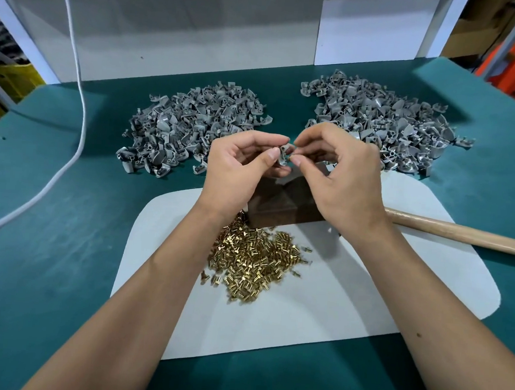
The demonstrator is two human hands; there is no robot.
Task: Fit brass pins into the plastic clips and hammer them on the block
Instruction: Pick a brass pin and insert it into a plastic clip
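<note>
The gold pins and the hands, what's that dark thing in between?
A dark block sits between the brass pin pile and both hands, seen from the head camera.

Single head-worn view, looking forward and down, close above green table [46,271], wide-angle

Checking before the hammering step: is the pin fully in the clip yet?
Cannot tell. Both hands, left hand and right hand, pinch the clip above the block; fingertips hide the pin.

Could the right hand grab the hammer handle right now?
Probably not at once: the right hand pinches a pin at the clip. The handle lies unobstructed beside its wrist.
</note>
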